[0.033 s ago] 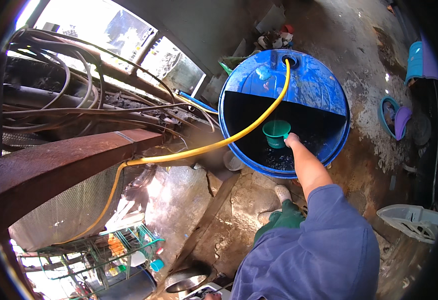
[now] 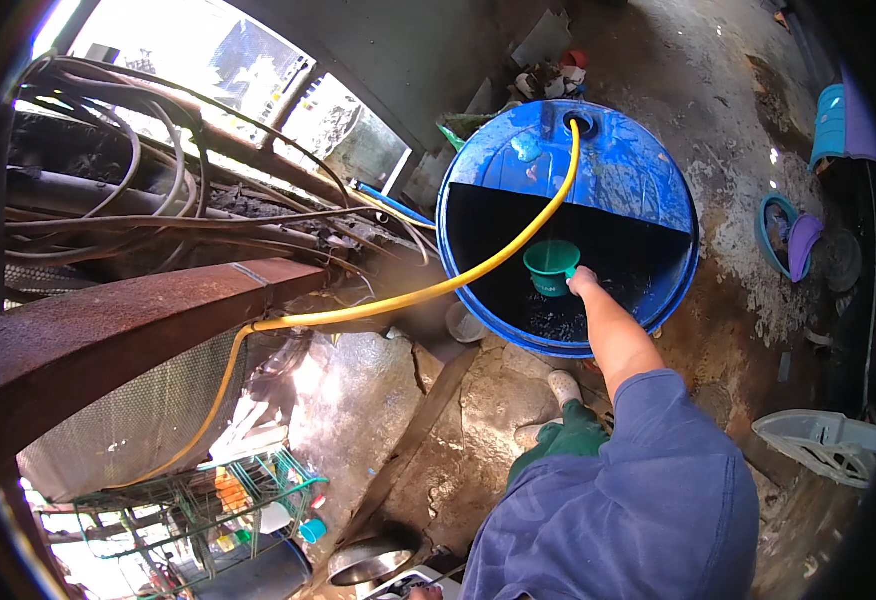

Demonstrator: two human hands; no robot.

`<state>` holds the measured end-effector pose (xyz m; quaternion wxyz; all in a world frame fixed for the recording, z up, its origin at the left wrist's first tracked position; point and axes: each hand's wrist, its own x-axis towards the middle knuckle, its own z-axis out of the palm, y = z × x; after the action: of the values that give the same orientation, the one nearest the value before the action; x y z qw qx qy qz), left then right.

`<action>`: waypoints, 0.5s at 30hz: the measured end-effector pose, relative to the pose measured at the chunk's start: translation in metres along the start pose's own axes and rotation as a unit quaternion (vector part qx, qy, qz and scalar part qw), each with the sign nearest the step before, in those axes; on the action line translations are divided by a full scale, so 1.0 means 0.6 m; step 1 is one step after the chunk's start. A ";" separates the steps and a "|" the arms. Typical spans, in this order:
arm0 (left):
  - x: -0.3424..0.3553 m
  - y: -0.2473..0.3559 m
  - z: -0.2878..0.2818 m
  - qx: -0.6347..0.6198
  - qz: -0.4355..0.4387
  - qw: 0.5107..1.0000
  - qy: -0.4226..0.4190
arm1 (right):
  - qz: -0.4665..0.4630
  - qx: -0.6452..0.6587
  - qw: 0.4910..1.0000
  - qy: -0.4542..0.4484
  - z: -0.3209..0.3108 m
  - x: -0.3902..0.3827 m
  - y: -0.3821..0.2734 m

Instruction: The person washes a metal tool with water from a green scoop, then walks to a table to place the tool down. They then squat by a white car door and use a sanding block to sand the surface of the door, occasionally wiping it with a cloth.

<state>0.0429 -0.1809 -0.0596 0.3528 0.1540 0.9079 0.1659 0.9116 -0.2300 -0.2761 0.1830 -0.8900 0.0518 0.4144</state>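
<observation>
Green dipper [image 2: 550, 266], where is it exactly?

Inside the open near half of a big blue barrel [image 2: 618, 165], upright or close to it, with bright glints in the dark just below.

And the hand on it?

The right hand's grip [image 2: 582, 281] is closed around the handle, fingers curled. Only a sliver of the left hand's grip [image 2: 425, 593] shows at the lower edge, so I can't tell how far it is open or whether it has hold of anything.

What crosses the barrel?

A yellow hose [image 2: 428, 292]. It enters a hole in the lid's far side, arcs over the opening and runs left to a rusty red beam [image 2: 148, 320].

How's the floor [image 2: 503, 400]?

Brown, cracked and stained near the feet, with pale, flaking patches right of the barrel. Sun falls in bright spots on the left.

And the rest of the room?

Looped cables [image 2: 198, 150] hang at the upper left, beside a grey wall [image 2: 388, 60]. A pale plastic crate [image 2: 823, 447] sits at the right, near a purple piece [image 2: 806, 235] farther up. A metal basin [image 2: 363, 572] stands at the lower left.
</observation>
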 end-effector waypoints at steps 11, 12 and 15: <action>0.022 -0.039 0.003 -0.076 0.004 0.997 0.000 | -0.022 -0.002 0.999 0.026 0.010 -0.005 -0.008; 0.025 -0.040 -0.001 -0.082 0.006 0.997 0.001 | -0.025 -0.005 0.999 0.025 0.013 -0.006 -0.011; 0.032 -0.050 -0.010 -0.101 0.003 0.995 0.009 | -0.021 0.001 0.999 0.026 0.017 -0.013 -0.017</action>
<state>0.0205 -0.2014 -0.0788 0.3581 0.1194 0.8891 0.2590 0.9019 -0.2174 -0.2732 0.1914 -0.9010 0.0379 0.3875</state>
